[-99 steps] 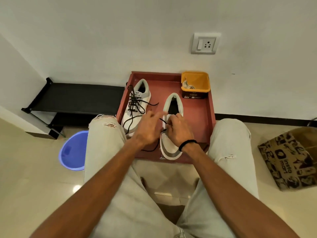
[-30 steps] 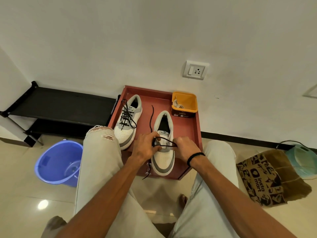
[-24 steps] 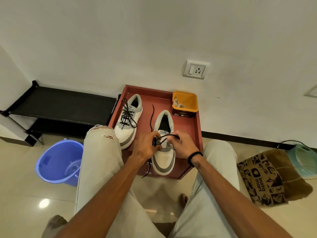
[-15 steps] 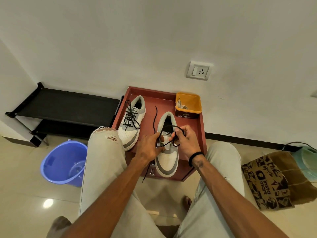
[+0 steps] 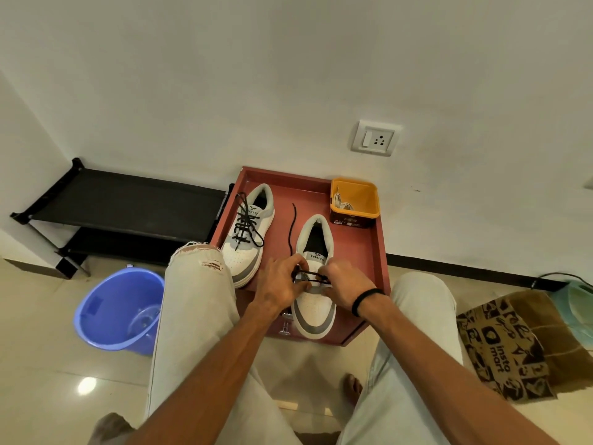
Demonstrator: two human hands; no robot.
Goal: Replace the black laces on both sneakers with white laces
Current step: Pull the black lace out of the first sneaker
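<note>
while both hands work over the right sneaker (image 5: 314, 303) on the red tray (image 5: 377, 252), the left hand (image 5: 282, 285) and the right hand (image 5: 343, 284) each have their fingers curled, pinching its black lace (image 5: 309, 273) taut between them. a loose end of that lace trails up the tray beside the left sneaker (image 5: 247, 242), laced in black. white laces (image 5: 342, 202) lie in the yellow tub (image 5: 361, 195) at the tray's far corner.

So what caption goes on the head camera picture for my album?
Both hands, left hand and right hand, pull a black lace out of the right sneaker.
</note>
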